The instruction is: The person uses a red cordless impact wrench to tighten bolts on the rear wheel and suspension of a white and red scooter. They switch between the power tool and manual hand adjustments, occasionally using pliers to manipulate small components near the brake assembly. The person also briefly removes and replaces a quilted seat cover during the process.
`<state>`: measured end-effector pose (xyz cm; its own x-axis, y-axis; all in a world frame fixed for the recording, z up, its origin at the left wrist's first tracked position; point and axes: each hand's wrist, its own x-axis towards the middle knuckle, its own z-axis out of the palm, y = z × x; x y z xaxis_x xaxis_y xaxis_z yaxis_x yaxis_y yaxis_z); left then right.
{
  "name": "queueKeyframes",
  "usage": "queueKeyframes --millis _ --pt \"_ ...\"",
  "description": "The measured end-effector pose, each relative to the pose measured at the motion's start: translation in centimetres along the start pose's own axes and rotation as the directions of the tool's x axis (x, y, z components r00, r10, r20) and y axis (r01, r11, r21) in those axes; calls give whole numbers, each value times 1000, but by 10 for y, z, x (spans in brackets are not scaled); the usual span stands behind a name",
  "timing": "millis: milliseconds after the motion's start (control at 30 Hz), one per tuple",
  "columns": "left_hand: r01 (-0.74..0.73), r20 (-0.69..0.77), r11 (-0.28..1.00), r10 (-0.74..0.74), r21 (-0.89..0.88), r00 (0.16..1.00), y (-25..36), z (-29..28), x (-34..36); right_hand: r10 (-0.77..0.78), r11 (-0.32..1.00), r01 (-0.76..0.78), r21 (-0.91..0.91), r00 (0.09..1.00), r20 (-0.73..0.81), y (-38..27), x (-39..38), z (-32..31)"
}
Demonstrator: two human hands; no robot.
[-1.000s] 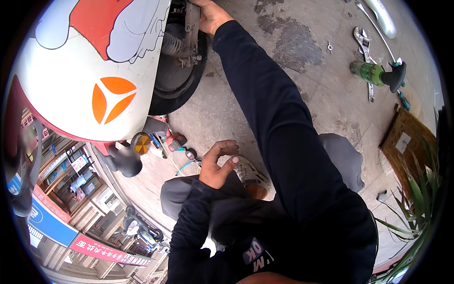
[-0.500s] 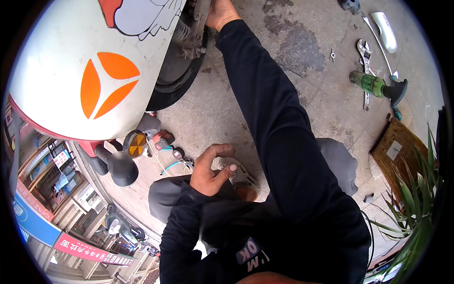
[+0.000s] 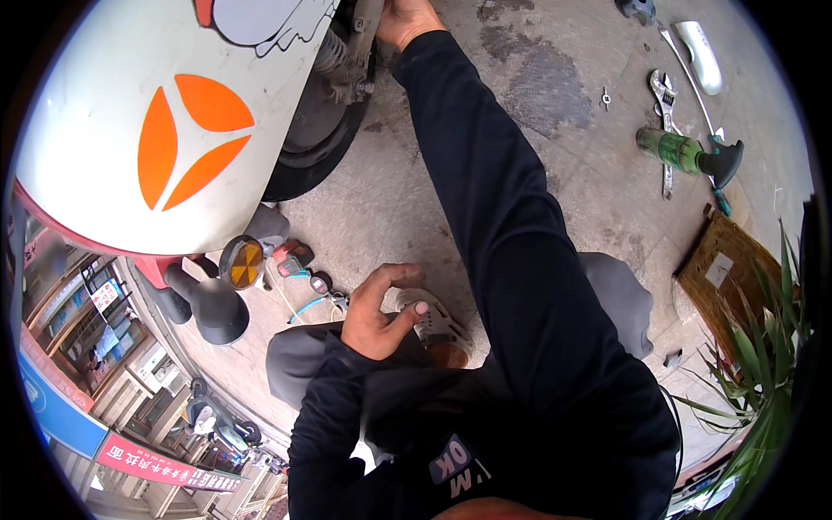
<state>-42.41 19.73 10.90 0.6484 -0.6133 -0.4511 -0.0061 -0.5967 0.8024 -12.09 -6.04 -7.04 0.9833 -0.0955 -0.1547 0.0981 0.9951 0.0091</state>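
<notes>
My right arm stretches forward to the wheel end of a white vehicle panel (image 3: 95,104) with an orange three-part emblem. At the top edge, my right hand (image 3: 407,21) is beside a metal bracket (image 3: 362,43) above the black wheel (image 3: 316,147). Its fingers are out of sight, so what they touch cannot be told. Over my knee and shoe (image 3: 440,322), my left hand (image 3: 379,314) holds nothing, fingers loosely bent and thumb apart. A coil spring (image 3: 331,52) shows between panel and bracket.
An adjustable wrench (image 3: 666,100), green spray bottle (image 3: 672,149) and long screwdriver (image 3: 689,78) lie at right, near a white curved piece (image 3: 698,57). Farther down are a wooden board (image 3: 728,269) and a spiky plant (image 3: 767,373). An orange reflector (image 3: 243,263) and a round gauge (image 3: 321,282) are at left.
The whole view has shifted slightly, so the panel, tools and floor sit a little more to the left and up. Both hands keep nearly the same pose.
</notes>
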Motion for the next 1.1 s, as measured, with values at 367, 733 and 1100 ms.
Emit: queueKeyframes --millis 367,733,1100 --pt "-15 31 1000 14 17 999 -5 3 2 74 995 -71 -64 996 42 -20 -5 12" --pt "-32 43 999 30 31 999 2 9 10 -63 988 61 -145 998 -11 -24 5 6" --pt "-53 2 995 53 87 999 5 12 5 84 975 -83 -205 996 -3 -30 -20 17"
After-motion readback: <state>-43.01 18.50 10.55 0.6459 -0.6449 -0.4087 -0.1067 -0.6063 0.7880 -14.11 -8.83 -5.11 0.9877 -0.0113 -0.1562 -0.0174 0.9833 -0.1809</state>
